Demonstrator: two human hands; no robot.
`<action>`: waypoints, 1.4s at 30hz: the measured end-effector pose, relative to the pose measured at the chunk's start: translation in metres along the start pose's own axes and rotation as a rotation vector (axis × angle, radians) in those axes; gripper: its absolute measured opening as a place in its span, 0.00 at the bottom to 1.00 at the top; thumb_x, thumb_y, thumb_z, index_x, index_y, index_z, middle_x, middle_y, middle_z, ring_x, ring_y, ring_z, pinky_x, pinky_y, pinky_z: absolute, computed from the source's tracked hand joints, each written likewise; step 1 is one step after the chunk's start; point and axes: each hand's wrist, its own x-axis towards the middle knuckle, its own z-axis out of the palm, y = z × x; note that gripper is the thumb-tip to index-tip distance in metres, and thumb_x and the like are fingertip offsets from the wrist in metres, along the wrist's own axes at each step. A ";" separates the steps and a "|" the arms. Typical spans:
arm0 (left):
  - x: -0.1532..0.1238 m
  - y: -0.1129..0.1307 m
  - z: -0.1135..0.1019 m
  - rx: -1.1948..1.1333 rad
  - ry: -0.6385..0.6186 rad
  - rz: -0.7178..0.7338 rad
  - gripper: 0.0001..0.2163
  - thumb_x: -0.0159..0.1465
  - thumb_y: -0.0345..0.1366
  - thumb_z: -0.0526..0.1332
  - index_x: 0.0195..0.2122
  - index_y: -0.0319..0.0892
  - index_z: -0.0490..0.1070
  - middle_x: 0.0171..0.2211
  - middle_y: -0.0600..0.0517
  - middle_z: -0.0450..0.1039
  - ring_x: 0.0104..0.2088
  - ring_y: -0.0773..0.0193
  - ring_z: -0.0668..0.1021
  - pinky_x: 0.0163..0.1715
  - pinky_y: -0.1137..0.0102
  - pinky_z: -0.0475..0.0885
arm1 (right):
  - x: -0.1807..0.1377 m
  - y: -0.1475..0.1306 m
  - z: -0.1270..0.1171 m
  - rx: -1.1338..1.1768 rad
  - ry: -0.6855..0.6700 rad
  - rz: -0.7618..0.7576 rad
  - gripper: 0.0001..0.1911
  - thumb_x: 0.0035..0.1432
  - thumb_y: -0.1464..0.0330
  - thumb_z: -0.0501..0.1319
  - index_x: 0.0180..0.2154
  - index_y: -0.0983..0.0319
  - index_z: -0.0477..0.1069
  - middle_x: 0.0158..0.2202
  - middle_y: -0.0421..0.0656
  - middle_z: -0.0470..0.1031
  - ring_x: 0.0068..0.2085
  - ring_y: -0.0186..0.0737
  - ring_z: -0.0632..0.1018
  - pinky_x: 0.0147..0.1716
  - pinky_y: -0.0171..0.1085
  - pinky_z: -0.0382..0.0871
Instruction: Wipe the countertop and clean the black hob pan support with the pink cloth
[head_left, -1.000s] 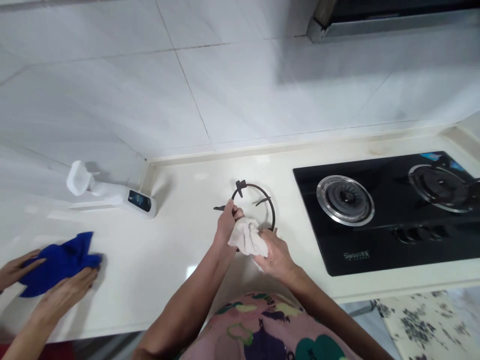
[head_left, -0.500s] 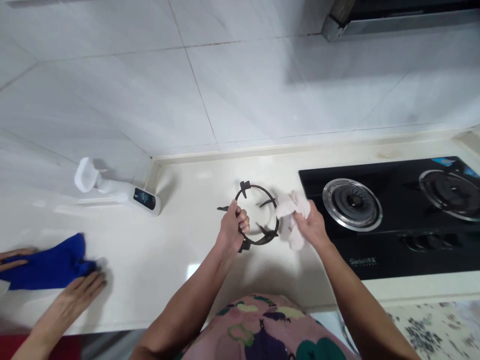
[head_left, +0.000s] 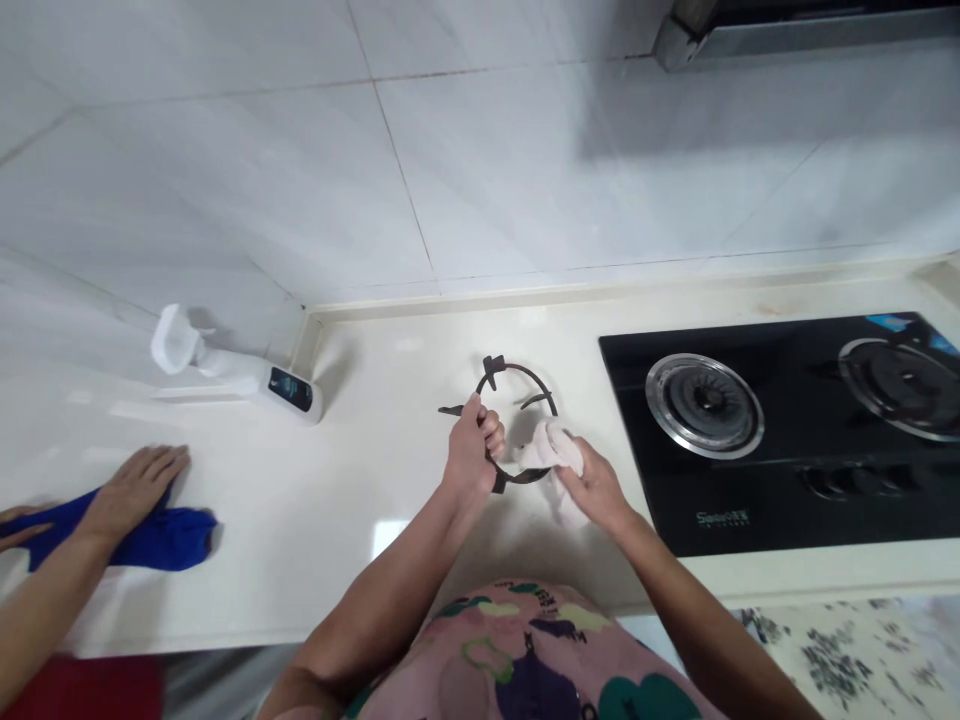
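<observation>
The left hand (head_left: 471, 445) has its fingers curled around the left side of a dark, ring-shaped pan support (head_left: 529, 476), its grip clamped on the metal with the thumb pointing up. The right hand (head_left: 598, 480) pinches a bunched white cloth (head_left: 555, 450), its grip together on the fabric, and the cloth lies over the ring's lower right part while one end hangs below. The pan support is in front of the person's body, over the pale tabletop (head_left: 360, 440), its short prongs showing at the top, left and right; whether it rests on the surface or is raised a little, I cannot tell. To the right, just beyond the cloth, a black glass hob (head_left: 787, 520) is set into the tabletop, with a bare round burner (head_left: 705, 405) on its near side. To the left, well apart from the ring, a white device (head_left: 240, 375) with a dark display stands near the tiled wall (head_left: 487, 180). Below it, a co-worker's hand (head_left: 139, 490) presses on a blue cloth (head_left: 169, 545).
</observation>
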 end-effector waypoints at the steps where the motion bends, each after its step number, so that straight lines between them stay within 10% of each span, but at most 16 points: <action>1: 0.000 0.000 0.001 -0.001 0.000 0.004 0.22 0.66 0.50 0.65 0.26 0.45 0.55 0.18 0.63 0.47 0.16 0.75 0.53 0.15 0.74 0.49 | -0.012 -0.005 0.001 0.057 -0.009 0.001 0.26 0.60 0.61 0.57 0.59 0.58 0.69 0.51 0.47 0.80 0.51 0.51 0.80 0.52 0.47 0.75; 9: -0.005 -0.001 0.004 -0.007 0.036 -0.025 0.24 0.68 0.53 0.64 0.25 0.46 0.55 0.17 0.63 0.48 0.16 0.73 0.54 0.16 0.74 0.53 | -0.027 -0.079 -0.010 0.160 -0.177 0.044 0.22 0.57 0.61 0.64 0.53 0.56 0.72 0.45 0.42 0.80 0.41 0.44 0.80 0.41 0.40 0.74; 15: -0.010 -0.002 0.014 -0.045 0.149 -0.043 0.21 0.67 0.48 0.66 0.25 0.45 0.58 0.20 0.60 0.61 0.20 0.73 0.65 0.24 0.75 0.66 | -0.011 -0.116 -0.002 -0.083 -0.057 -0.117 0.19 0.63 0.58 0.63 0.53 0.56 0.72 0.52 0.46 0.78 0.51 0.48 0.79 0.50 0.42 0.72; 28: -0.009 0.006 0.006 -0.033 -0.024 -0.088 0.23 0.67 0.53 0.65 0.27 0.45 0.55 0.18 0.63 0.50 0.17 0.74 0.56 0.18 0.74 0.55 | -0.020 -0.016 -0.042 -0.537 -0.025 -0.086 0.14 0.66 0.60 0.59 0.48 0.57 0.76 0.47 0.47 0.78 0.44 0.47 0.80 0.41 0.41 0.74; 32: -0.007 0.002 0.007 -0.024 0.018 -0.067 0.23 0.68 0.52 0.64 0.26 0.46 0.55 0.18 0.63 0.48 0.17 0.73 0.54 0.18 0.74 0.54 | -0.015 -0.041 -0.043 -0.312 0.159 -0.119 0.14 0.65 0.59 0.59 0.49 0.57 0.75 0.58 0.48 0.73 0.47 0.45 0.81 0.43 0.41 0.77; 37: -0.008 -0.001 0.008 -0.069 0.043 -0.062 0.22 0.70 0.48 0.62 0.26 0.45 0.53 0.18 0.63 0.48 0.17 0.74 0.54 0.17 0.74 0.52 | -0.026 -0.084 -0.004 -0.104 0.024 -0.383 0.09 0.59 0.67 0.61 0.43 0.58 0.73 0.58 0.48 0.76 0.55 0.46 0.79 0.53 0.41 0.75; 42: -0.009 -0.003 0.003 -0.099 0.044 -0.112 0.24 0.66 0.54 0.65 0.27 0.46 0.53 0.17 0.64 0.47 0.16 0.74 0.54 0.17 0.74 0.51 | -0.031 -0.059 0.012 -0.067 0.092 -0.320 0.14 0.61 0.66 0.59 0.49 0.58 0.72 0.51 0.47 0.78 0.49 0.45 0.81 0.49 0.40 0.77</action>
